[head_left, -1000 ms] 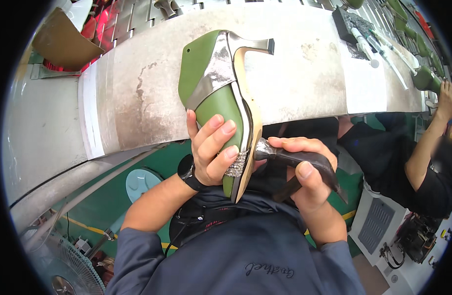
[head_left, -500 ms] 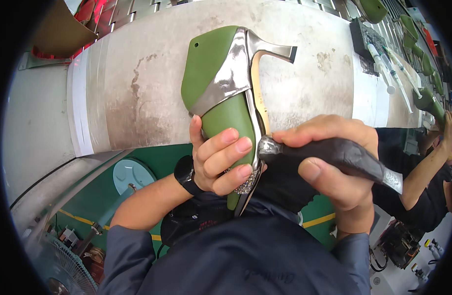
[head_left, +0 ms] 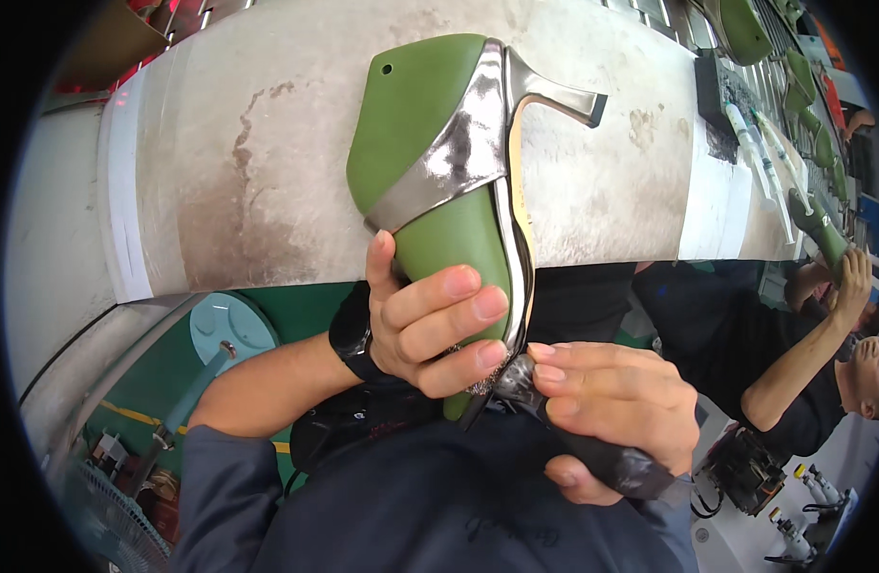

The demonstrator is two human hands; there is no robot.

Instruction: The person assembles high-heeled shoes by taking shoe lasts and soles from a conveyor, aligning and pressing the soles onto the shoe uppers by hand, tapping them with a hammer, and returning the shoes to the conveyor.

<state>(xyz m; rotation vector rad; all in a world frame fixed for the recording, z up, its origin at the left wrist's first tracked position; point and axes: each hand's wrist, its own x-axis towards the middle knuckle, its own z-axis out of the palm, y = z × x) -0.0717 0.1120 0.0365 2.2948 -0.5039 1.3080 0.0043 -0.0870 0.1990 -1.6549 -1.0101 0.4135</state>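
Observation:
My left hand [head_left: 435,329] is wrapped round a high-heeled shoe [head_left: 463,143] on a green shoe last [head_left: 411,105], with its fingers across the front part. A shiny silver strap and heel show at the far end; the heel points right. Sparkling trim at the toe is partly hidden by my fingers. In my right hand [head_left: 621,401] is a black-wrapped hand tool [head_left: 607,463] with a rounded metal head. That head meets the sole's edge near the toe, and my fingertips lie beside it. The exact kind of tool is not plain.
The stained pale worktable [head_left: 296,191] lies beyond my hands. At its right stands a dark block [head_left: 717,100] with syringes [head_left: 760,158] beside it. More green lasts [head_left: 740,29] line the far right. Another person's arm [head_left: 807,353] is at the right; a blue round stool [head_left: 234,329] stands at the left.
My right hand and the tool have moved down toward me, from the middle of the sole to near the toe. The shoe has shifted slightly right, still held by my left hand.

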